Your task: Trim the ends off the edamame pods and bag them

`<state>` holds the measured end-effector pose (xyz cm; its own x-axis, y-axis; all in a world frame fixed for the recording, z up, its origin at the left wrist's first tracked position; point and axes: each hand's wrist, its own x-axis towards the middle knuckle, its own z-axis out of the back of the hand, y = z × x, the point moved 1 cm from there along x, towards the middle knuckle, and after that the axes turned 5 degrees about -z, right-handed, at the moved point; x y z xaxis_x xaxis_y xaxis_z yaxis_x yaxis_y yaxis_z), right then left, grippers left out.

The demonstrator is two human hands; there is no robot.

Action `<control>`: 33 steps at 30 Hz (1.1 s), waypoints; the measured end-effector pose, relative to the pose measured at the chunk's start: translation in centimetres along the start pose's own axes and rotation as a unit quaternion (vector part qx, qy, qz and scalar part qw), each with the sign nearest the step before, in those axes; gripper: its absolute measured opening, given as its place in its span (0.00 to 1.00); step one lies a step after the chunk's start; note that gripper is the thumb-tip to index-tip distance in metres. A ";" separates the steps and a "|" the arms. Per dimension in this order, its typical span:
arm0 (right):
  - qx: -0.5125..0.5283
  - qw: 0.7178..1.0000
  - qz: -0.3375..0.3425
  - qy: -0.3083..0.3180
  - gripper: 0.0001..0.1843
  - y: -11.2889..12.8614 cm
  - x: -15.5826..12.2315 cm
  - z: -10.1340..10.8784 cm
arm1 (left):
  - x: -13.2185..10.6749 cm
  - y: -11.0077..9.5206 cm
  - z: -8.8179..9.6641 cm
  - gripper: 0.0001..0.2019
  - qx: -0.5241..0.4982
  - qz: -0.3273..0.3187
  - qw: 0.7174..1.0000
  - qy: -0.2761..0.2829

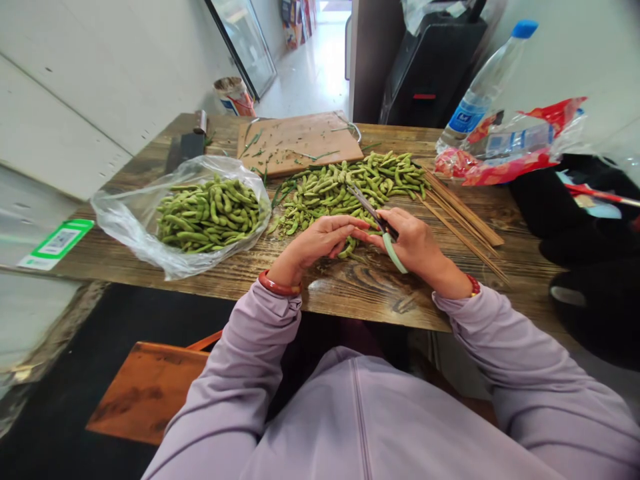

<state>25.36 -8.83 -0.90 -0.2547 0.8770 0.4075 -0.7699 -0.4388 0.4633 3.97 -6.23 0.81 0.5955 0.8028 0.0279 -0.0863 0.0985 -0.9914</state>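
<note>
My right hand (413, 240) is closed around scissors (369, 205) with a pale green handle; the blades point away over the pods. My left hand (325, 237) is beside it with fingers stretched out, their tips touching the fingers of my right hand. No held thing shows in the left hand, though its palm side is partly hidden. Just beyond both hands, a loose heap of green soybean pods (330, 188) covers the table, and a few pods lie beneath the fingers. To the left, a clear plastic bag (125, 213) lies open, filled with more pods (213, 213).
A wooden cutting board (300, 137) with green scraps lies behind the heap. Thin wooden sticks (463, 210) lie right of the pods on the wooden table (260, 273). A large water bottle (483, 93), red plastic packaging (510, 170) and black items (590, 260) stand farther right.
</note>
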 end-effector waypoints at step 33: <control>0.004 1.000 -0.012 0.000 0.21 0.1 0.1 0.3 | 0.7 1.2 -0.2 0.03 0.512 -0.032 0.856 -0.070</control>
<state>25.42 -8.83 -0.63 -0.2365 0.8874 0.3957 -0.7717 -0.4191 0.4785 4.51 -5.65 -0.39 0.5293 0.8324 0.1642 -0.7542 0.5503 -0.3583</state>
